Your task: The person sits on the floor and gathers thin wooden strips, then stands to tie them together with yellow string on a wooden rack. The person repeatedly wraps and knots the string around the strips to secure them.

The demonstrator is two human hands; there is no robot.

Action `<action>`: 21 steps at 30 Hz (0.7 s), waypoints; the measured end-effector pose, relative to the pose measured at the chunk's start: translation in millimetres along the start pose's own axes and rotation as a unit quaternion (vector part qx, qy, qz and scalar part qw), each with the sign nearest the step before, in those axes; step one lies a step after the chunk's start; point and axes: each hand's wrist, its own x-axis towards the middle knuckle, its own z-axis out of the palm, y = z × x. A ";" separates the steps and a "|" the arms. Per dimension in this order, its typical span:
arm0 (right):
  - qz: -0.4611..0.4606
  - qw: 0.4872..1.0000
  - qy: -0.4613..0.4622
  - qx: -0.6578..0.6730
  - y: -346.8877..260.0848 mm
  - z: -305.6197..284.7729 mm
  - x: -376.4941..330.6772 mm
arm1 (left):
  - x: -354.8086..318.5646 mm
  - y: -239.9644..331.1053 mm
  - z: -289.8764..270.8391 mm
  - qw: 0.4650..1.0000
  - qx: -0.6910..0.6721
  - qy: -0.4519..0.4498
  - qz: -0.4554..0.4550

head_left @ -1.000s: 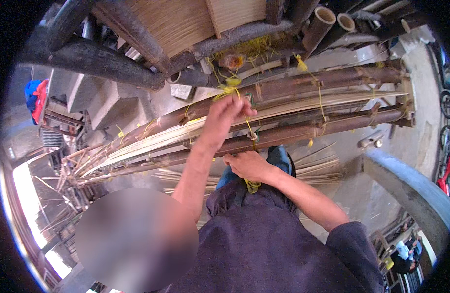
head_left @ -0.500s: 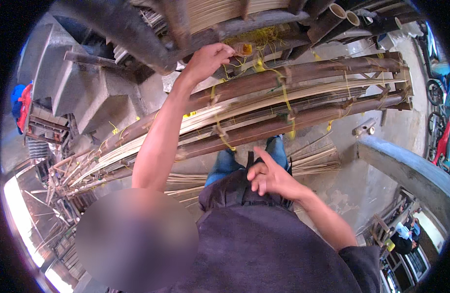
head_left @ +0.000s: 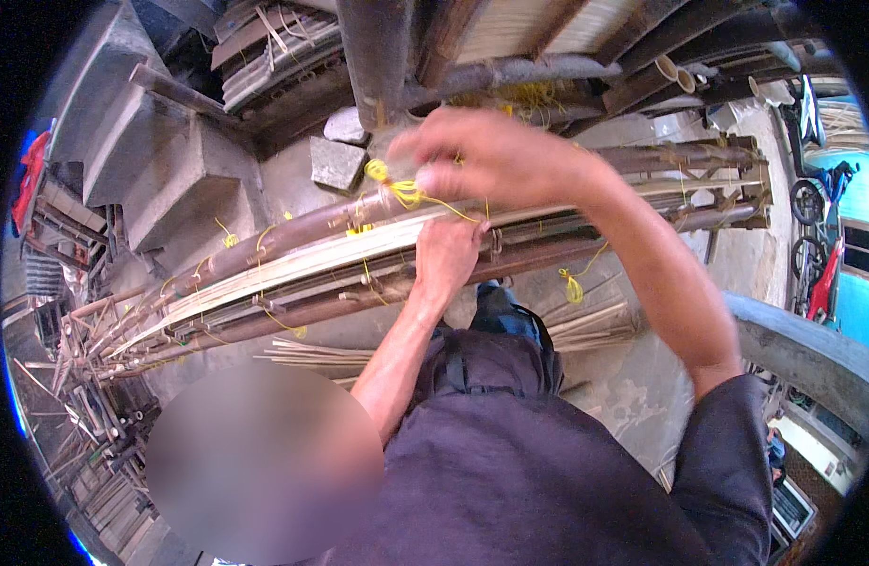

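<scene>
Here the left hand (head_left: 446, 259) reaches up from the lower centre, forearm nearly straight, and rests on the bundle (head_left: 293, 259) of pale split strips and brown poles. Its fingers curl together over the bundle's upper edge, pressing on the strips just below the cord (head_left: 401, 191).

The right hand (head_left: 486, 156) comes in from the right, arm bent at the elbow and raised above the left hand. It is motion-blurred. Its fingers appear bunched together at the yellow cord; whether they are clamped on it cannot be told.

The cord sits as a small knot or loop at the top of the bundle, just left of the right hand and just above the left hand. A thin strand runs from it rightward toward the left hand's fingertips. Further yellow ties (head_left: 572, 286) hang along the bundle to the left and right.

The bundle lies long across the scene, low at the left and higher at the right, resting on a frame of poles. Loose strips (head_left: 312, 354) lie beneath it.

The floor (head_left: 633, 396) is grey concrete. Concrete steps (head_left: 170, 189) stand at far left, and a stone block (head_left: 338, 162) lies beside them. Cut pipes (head_left: 675, 71) show at upper right, with a parked motorbike (head_left: 817, 274) at the right edge.
</scene>
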 end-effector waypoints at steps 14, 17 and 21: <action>0.243 0.963 -0.007 0.119 22.2 157.9 -159.9 | 16.7 19.1 -14.4 0.986 -0.037 -0.118 -0.114; 0.278 0.955 -0.051 0.086 17.9 161.0 -156.8 | 73.1 50.9 -38.9 0.935 -0.298 -0.148 -0.120; 0.190 0.979 -0.061 -0.041 25.6 172.2 -177.8 | 143.0 -26.8 6.1 0.846 -0.415 -0.223 -0.251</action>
